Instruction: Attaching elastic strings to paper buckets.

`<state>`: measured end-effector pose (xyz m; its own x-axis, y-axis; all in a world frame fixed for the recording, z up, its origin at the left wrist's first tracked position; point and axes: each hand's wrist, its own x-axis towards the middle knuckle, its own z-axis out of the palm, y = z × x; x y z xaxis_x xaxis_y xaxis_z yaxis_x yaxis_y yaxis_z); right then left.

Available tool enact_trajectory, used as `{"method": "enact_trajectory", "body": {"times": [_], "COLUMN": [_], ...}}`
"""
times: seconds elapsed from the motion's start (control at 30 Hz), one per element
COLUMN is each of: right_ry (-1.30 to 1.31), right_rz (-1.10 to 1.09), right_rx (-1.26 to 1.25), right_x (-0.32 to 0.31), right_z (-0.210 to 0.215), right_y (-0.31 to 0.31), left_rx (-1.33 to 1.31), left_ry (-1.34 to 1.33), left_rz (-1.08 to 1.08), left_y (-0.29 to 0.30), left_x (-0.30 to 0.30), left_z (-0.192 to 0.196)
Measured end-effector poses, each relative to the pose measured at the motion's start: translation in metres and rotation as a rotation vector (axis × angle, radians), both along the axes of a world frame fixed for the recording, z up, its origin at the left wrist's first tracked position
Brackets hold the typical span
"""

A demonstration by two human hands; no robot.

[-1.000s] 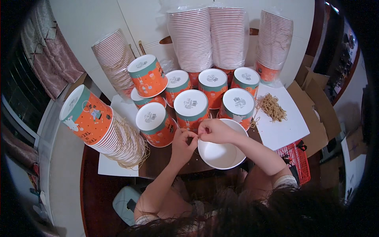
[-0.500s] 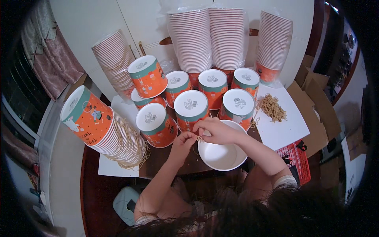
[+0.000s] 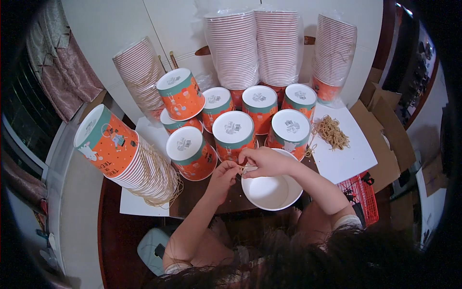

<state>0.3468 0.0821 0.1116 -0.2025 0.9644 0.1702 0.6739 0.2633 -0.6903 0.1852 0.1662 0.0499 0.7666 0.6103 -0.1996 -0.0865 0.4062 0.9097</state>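
Observation:
My left hand [image 3: 222, 179] pinches a thin tan cord [image 3: 240, 168] between thumb and fingers, just off the rim of a white paper bucket [image 3: 274, 192] that stands mouth up. Meeting it there, my right hand [image 3: 264, 162] is closed on the same cord, its forearm passing over the bucket's right side. Between the fingertips shows a small pale piece [image 3: 249, 168], too small to name. Orange and green paper buckets [image 3: 233, 127] stand upside down just beyond my hands. To the right, a heap of tan cords [image 3: 332, 132] lies on a white board.
On the left a leaning stack of buckets [image 3: 139, 159] has tan cords draped over it. Plastic-wrapped stacks of buckets [image 3: 231, 53] line the back, before white cabinet doors. At the right are an open cardboard box [image 3: 385, 135] and a red crate [image 3: 360, 195].
My right hand has shifted slightly down and to the right. Between the fingertips the small pale piece now shows more. The white bucket sits marginally lower.

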Motion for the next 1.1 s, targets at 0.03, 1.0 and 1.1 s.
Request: {"method": "enact_trajectory", "body": {"times": [0.03, 1.0, 1.1], "right_ry": [-0.049, 0.275, 0.673], "right_rz": [-0.044, 0.049, 0.101], "right_rx": [0.001, -0.093, -0.242], "right_x": [-0.002, 0.009, 0.009], "right_z": [-0.001, -0.014, -0.016], "right_y": [0.001, 0.009, 0.010], "left_rx": [0.014, 0.115, 0.081], "left_ry": [0.017, 0.061, 0.053], "left_rz": [-0.009, -0.018, -0.017], "left_y": [-0.001, -0.001, -0.001], "left_x": [0.000, -0.005, -0.005], "left_z": [0.002, 0.005, 0.006]}}
